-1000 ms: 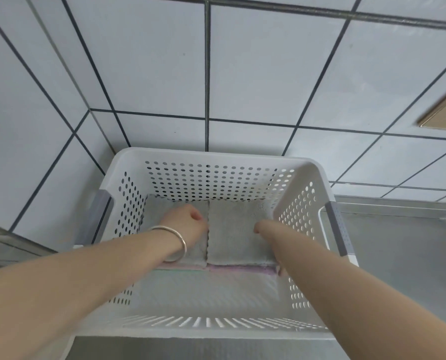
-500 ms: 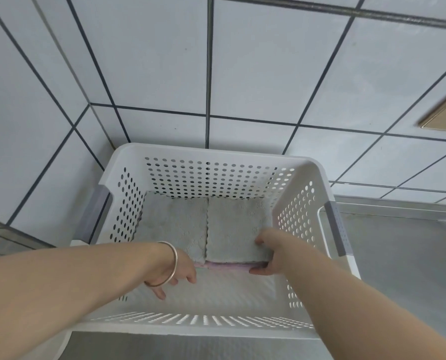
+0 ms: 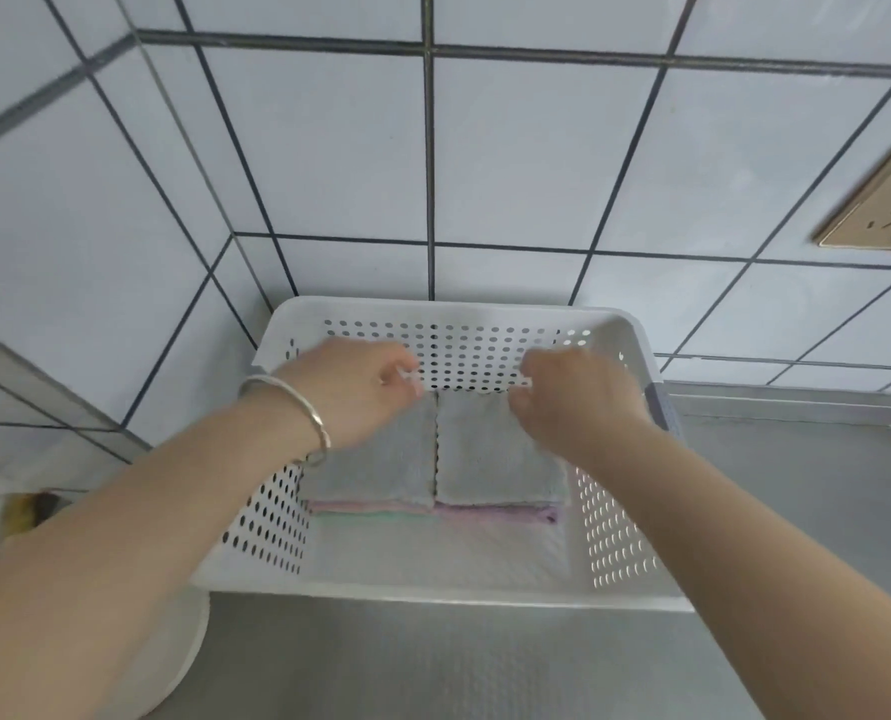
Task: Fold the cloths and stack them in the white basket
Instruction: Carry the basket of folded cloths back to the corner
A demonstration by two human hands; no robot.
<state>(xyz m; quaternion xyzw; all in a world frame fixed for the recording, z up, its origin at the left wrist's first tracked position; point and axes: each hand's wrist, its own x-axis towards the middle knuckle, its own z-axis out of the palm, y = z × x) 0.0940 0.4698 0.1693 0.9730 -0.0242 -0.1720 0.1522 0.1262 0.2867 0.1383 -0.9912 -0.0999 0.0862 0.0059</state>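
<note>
The white perforated basket stands against the tiled wall. Inside lie two folded stacks side by side, each topped by a grey cloth: the left stack and the right stack. Pink, purple and green cloth edges show beneath them. My left hand, with a silver bracelet on its wrist, hovers over the far end of the left stack with bent fingers. My right hand is at the far edge of the right stack, fingers curled. Whether either hand pinches cloth is hidden.
The basket sits on a grey metal counter in a corner of the tiled wall. A gold wall socket is at the upper right. A white round object lies at the basket's near left corner. The basket's front half shows its bare floor.
Both hands moved from the near edge of the stacks to their far edge by the basket's back wall. The camera drew back and tilted up.
</note>
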